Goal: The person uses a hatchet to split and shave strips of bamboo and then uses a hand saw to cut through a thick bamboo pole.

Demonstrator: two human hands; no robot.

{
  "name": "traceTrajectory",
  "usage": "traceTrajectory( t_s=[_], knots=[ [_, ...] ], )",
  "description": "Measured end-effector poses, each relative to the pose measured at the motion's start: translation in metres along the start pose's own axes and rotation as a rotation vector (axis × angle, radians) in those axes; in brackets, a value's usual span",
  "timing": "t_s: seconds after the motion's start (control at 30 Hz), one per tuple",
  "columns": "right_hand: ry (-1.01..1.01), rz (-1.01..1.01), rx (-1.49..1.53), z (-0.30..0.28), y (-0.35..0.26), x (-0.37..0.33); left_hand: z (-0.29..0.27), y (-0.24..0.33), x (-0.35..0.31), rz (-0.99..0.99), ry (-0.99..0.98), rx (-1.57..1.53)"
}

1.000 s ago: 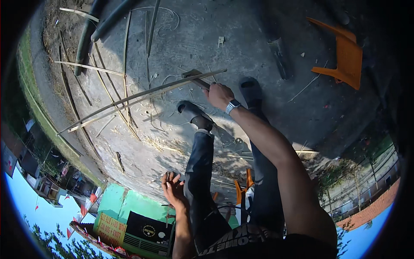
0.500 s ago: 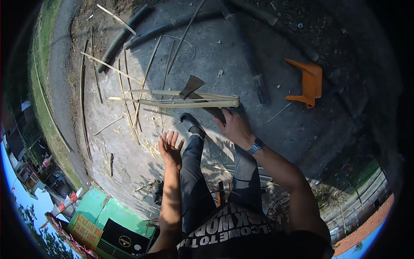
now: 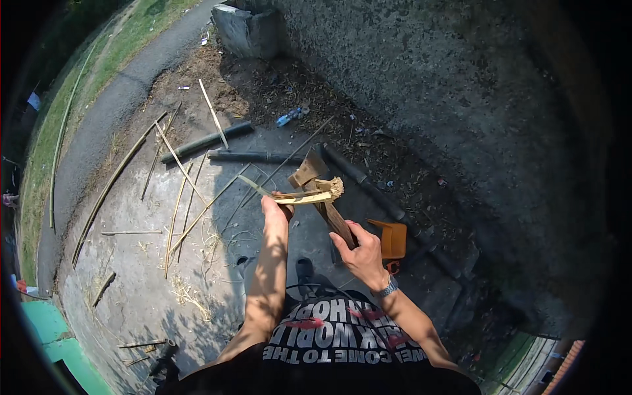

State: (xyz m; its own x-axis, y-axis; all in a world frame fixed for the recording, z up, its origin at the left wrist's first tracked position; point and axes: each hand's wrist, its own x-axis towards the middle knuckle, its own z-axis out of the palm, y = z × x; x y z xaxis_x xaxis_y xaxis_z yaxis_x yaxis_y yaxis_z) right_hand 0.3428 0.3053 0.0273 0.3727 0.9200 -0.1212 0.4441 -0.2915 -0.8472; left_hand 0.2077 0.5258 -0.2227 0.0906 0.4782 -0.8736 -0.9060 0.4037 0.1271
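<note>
My right hand (image 3: pixel 361 253), wearing a metal wristwatch, is closed round the wooden handle of an axe (image 3: pixel 342 225). The axe tilts away to the upper left, its worn, brownish metal head above the bamboo. My left hand (image 3: pixel 276 208) grips a pale split bamboo piece (image 3: pixel 304 198) near its middle. That piece points to the right and finishes in a rough, frayed end beside the axe head. The handle crosses the bamboo close to this end; whether it passes between the split halves I cannot tell.
An orange plastic chair (image 3: pixel 394 240) lies right of my right hand. Dark bamboo poles (image 3: pixel 205 143) and pale strips (image 3: pixel 181 220) are scattered on the concrete ahead and left. Farther off are a plastic bottle (image 3: pixel 288 118) and a rough grey wall (image 3: pixel 421 85).
My left hand was open and apart from the bamboo; now it grips it. Axe and bamboo have been raised closer to me. The view has shifted, bringing the far wall in.
</note>
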Motion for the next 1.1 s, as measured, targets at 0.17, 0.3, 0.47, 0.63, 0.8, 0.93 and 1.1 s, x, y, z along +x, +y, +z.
traceTrajectory(
  t_s=[0.17, 0.3, 0.47, 0.63, 0.8, 0.93, 1.1],
  knots=[
    [0.51, -0.501, -0.433, -0.016, 0.029, -0.004, 0.044, 0.073, -0.042, 0.72, -0.035, -0.066],
    [0.526, -0.597, -0.444, -0.006, 0.025, -0.006, 0.072, 0.13, -0.11, 0.666, 0.162, 0.154],
    [0.43, -0.566, -0.239, 0.042, -0.029, 0.01, 0.085, 0.105, -0.134, 0.583, 0.038, 0.235],
    [0.779, -0.366, -0.476, -0.017, -0.008, 0.023, 0.026, 0.316, -0.1, 0.8, 0.203, 0.135],
    [1.309, 0.05, -0.095, -0.053, 0.034, 0.014, -0.033, 0.498, -0.116, 1.018, 0.622, -0.082],
    [1.018, 0.144, 0.219, 0.031, 0.021, -0.007, -0.024, 0.495, -0.104, 1.001, 0.618, 0.124],
    [0.729, 0.057, -0.079, 0.171, 0.018, -0.009, -0.014, 0.425, -0.05, 0.749, -0.323, 0.95]
  ],
)
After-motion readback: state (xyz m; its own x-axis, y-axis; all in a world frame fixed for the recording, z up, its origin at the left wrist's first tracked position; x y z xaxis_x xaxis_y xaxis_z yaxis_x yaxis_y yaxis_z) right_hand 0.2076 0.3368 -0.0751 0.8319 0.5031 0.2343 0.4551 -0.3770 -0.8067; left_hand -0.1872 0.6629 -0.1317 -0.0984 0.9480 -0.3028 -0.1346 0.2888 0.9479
